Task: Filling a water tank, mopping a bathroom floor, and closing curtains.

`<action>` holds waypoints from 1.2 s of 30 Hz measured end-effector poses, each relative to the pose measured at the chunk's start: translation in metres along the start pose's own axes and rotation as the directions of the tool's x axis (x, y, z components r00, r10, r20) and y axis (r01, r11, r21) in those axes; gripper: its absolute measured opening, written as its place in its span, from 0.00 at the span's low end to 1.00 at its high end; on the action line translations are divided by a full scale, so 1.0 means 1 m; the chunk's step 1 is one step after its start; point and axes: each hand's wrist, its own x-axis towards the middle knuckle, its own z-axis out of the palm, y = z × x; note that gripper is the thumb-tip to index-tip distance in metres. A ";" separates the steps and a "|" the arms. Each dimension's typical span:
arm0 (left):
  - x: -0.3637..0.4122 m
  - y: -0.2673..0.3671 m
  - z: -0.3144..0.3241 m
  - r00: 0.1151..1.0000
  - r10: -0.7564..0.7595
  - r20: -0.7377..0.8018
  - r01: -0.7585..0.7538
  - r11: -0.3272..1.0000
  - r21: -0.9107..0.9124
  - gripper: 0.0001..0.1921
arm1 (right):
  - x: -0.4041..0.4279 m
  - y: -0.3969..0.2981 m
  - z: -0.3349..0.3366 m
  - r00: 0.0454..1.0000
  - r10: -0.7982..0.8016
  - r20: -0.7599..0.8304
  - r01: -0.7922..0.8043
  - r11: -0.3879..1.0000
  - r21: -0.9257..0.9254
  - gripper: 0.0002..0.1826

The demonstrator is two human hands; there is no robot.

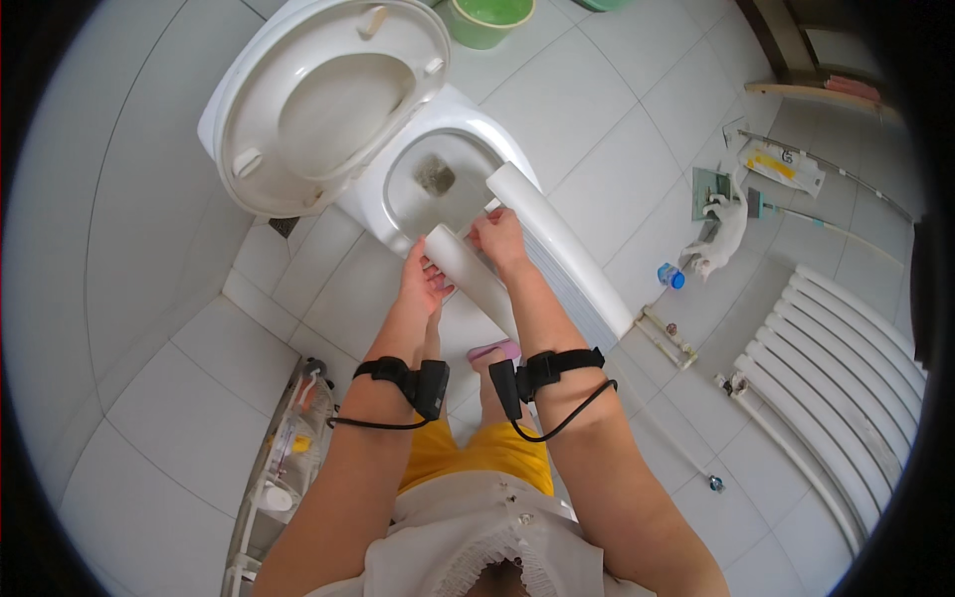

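Note:
In front of me is a long white plastic housing (563,246) with rounded sides and a grey ribbed panel (563,272) between them. Its far end overlaps the front rim of the toilet bowl (394,175). My left hand (427,276) holds the left rounded side (466,272) near that end, thumb up and fingers curled beneath. Between the two sides, the fingers of my right hand (498,237) are bent and pinched at the end of the housing. A small white part (492,204) shows just past them; what the fingertips grip is partly hidden.
The toilet seat and lid (336,112) are raised. A green bucket (491,21) stands behind on the tiled floor. To the right are a white cat (722,231), a blue-capped jar (671,276), pipes (666,339) and a white radiator (835,395). A shelf rack (287,463) stands at left.

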 end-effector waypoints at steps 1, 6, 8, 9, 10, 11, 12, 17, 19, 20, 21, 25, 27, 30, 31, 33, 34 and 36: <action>-0.002 0.000 0.000 0.999 -0.054 -0.003 0.054 0.998 0.015 0.32 | -0.004 0.001 -0.003 1.000 -0.003 0.007 0.003 1.000 -0.019 0.15; -0.008 -0.001 -0.012 0.986 -0.162 0.028 0.163 0.986 -0.031 0.33 | -0.043 -0.006 -0.029 0.995 0.025 0.095 -0.042 0.982 0.186 0.11; -0.012 -0.005 -0.009 0.979 -0.194 0.058 0.195 0.981 -0.017 0.32 | -0.056 0.000 -0.041 0.991 -0.018 0.130 -0.022 0.952 0.304 0.07; -0.012 -0.008 -0.008 0.973 -0.207 0.102 0.206 0.978 0.018 0.30 | -0.061 0.006 -0.045 0.993 -0.017 0.120 -0.023 0.947 0.320 0.07; -0.012 -0.011 -0.008 0.965 -0.221 0.144 0.216 0.975 0.054 0.28 | -0.066 0.011 -0.049 0.993 -0.059 0.100 0.015 0.919 0.394 0.07; -0.013 -0.015 -0.007 0.965 -0.221 0.139 0.213 0.974 0.074 0.28 | -0.071 0.017 -0.053 0.992 -0.100 0.076 0.053 0.884 0.465 0.07; -0.012 -0.018 -0.009 0.957 -0.235 0.173 0.217 0.969 0.115 0.28 | -0.076 0.020 -0.056 0.993 -0.099 0.066 0.055 0.874 0.483 0.07; -0.020 -0.038 -0.006 0.931 -0.293 0.220 0.235 0.938 0.256 0.24 | -0.098 0.056 -0.079 0.997 -0.071 0.010 0.053 0.825 0.563 0.05; -0.024 -0.052 0.000 0.916 -0.325 0.235 0.259 0.926 0.274 0.21 | -0.105 0.084 -0.093 0.996 -0.071 -0.060 0.093 0.808 0.581 0.05; -0.025 -0.060 0.004 0.915 -0.333 0.226 0.260 0.917 0.302 0.21 | -0.109 0.099 -0.100 0.990 -0.077 -0.117 0.131 0.806 0.577 0.05; -0.028 -0.069 0.009 0.922 -0.323 0.212 0.224 0.893 0.390 0.19 | -0.113 0.114 -0.108 0.989 -0.059 -0.137 0.130 0.794 0.594 0.05; -0.019 -0.111 0.016 0.975 -0.179 0.130 0.083 0.841 0.535 0.19 | -0.131 0.173 -0.131 0.972 0.100 -0.214 0.063 0.763 0.643 0.06; -0.016 -0.140 0.024 0.990 -0.068 0.125 -0.022 0.795 0.607 0.18 | -0.141 0.207 -0.141 0.948 0.269 -0.168 -0.058 0.668 0.742 0.08; -0.022 -0.175 0.045 0.984 0.107 0.140 -0.174 0.704 0.689 0.17 | -0.155 0.253 -0.152 0.922 0.368 -0.118 -0.081 0.483 0.872 0.11; -0.024 -0.188 0.054 0.977 0.159 0.146 -0.215 0.674 0.707 0.16 | -0.159 0.267 -0.159 0.908 0.411 -0.076 -0.102 0.395 0.913 0.13; -0.024 -0.206 0.066 0.971 0.200 0.133 -0.230 0.613 0.756 0.16 | -0.169 0.297 -0.179 0.930 0.364 -0.049 -0.082 0.338 0.938 0.17; -0.021 -0.217 0.071 0.963 0.240 0.125 -0.244 0.572 0.783 0.16 | -0.176 0.312 -0.194 0.904 0.410 -0.126 -0.002 0.297 0.955 0.21; -0.007 -0.234 0.075 0.963 0.241 0.121 -0.234 0.524 0.819 0.15 | -0.194 0.348 -0.230 0.815 0.531 -0.234 0.134 0.220 0.966 0.31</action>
